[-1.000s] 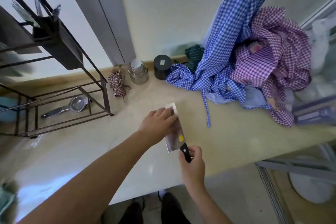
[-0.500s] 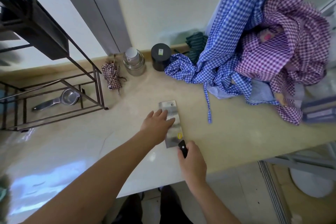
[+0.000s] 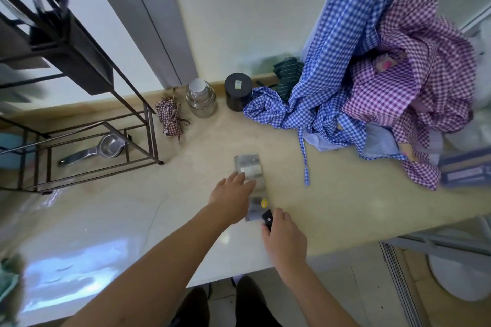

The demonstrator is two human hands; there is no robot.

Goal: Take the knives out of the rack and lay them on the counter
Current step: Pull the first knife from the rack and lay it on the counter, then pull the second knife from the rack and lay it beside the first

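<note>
Both bare forearms reach forward from the bottom of the view. The left hand (image 3: 233, 200) lies palm down, fingers spread flat and pointing away — pressed lightly on the cleaver (image 3: 251, 180). The right hand (image 3: 285, 239) sits just beside it, nearer the body, fingers curled over the black handle — knuckles up.

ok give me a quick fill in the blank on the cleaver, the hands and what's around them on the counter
1. The cleaver lies flat on the ____.
2. The left hand rests on the cleaver's ____.
3. The right hand is at its black ____.
4. The sticker on the blade near the handle is ____.

Missing words: counter; blade; handle; yellow
</note>
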